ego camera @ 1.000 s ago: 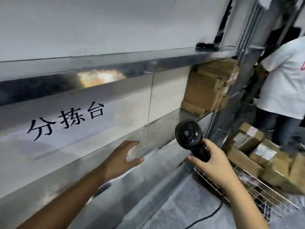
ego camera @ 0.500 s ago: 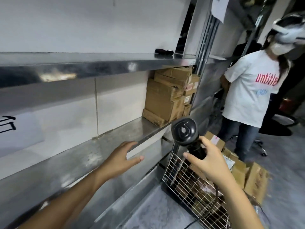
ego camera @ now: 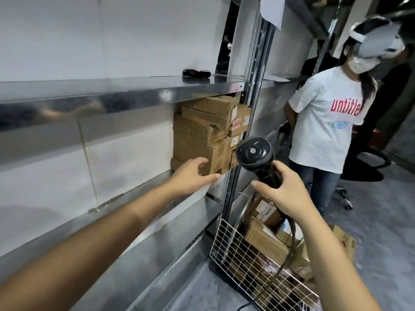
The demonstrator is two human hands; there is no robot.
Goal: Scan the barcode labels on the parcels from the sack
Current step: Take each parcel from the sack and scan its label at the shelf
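cardboard parcels (ego camera: 208, 135) sit stacked on the shelf (ego camera: 143, 90) just beyond the left hand (ego camera: 193, 176), its fingers loosely spread and holding nothing, while the right hand (ego camera: 285, 194) grips the scanner (ego camera: 256, 154); scanning here seems not yet begun.

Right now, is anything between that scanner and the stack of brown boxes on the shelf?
In the head view, only the shelf's upright metal post stands between the scanner and the stacked boxes.

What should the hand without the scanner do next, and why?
Probably close on a box in the stack of cardboard boxes on the shelf. The left hand is open, right by the lowest ones, while the right hand holds the scanner ready.
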